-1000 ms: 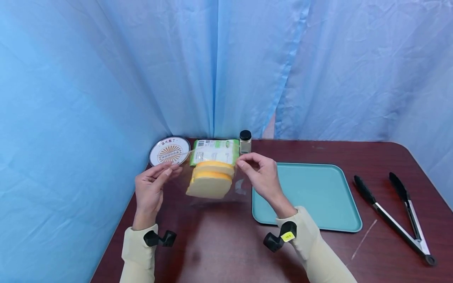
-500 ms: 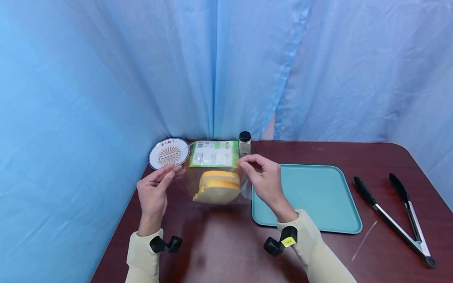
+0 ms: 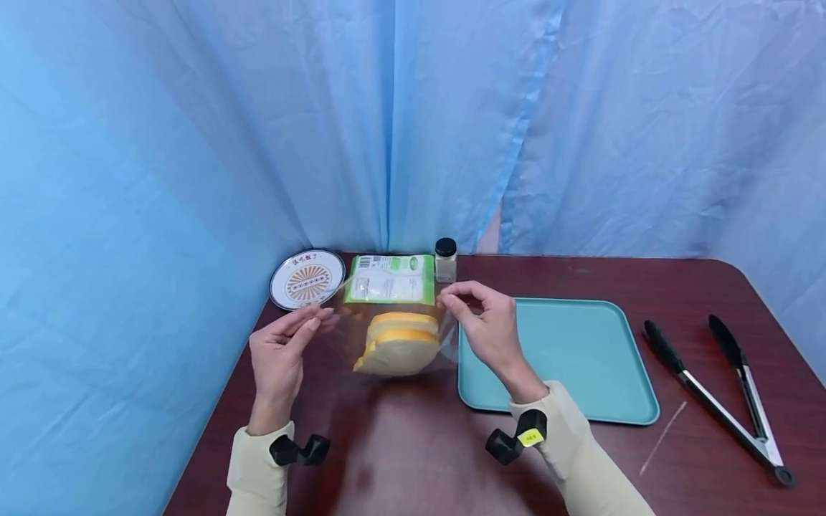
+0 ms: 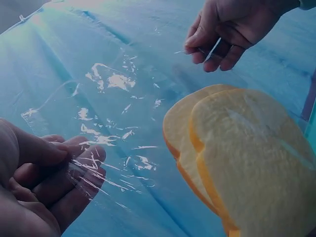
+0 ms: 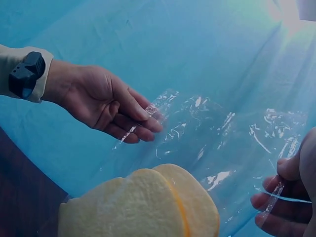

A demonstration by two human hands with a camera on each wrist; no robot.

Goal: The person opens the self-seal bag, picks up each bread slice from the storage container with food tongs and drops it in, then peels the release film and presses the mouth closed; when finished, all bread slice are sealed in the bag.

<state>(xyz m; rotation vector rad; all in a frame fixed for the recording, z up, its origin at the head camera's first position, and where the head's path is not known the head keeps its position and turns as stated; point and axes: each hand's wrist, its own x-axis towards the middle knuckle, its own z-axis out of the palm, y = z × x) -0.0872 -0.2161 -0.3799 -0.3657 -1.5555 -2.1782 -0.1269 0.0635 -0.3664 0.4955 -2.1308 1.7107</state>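
Note:
A clear plastic bag (image 5: 197, 140) is stretched between both hands, with slices of bread (image 3: 399, 355) hanging in its lower part. The slices are pale with yellow-orange crusts and overlap one another, as the left wrist view shows. My left hand (image 3: 279, 362) pinches the bag's upper left edge between thumb and fingers, where the film gathers into creases. At the upper right edge my right hand (image 3: 487, 333) pinches the film with thumb and forefinger. In the head view the bag hangs over the table, its thin film barely visible.
Behind the bag lie a green-and-white packet (image 3: 390, 278) and a round patterned plate (image 3: 307, 279). A small black-capped jar (image 3: 446, 259) stands beside the packet. To the right are a teal tray (image 3: 561, 358) and opened tongs (image 3: 725, 401). Blue curtains (image 3: 387, 129) hang behind the table.
The bread has swung down and slightly right inside the bag. My left hand has shifted slightly right and down; my right hand has moved a little right. Both keep their pinch on the film.

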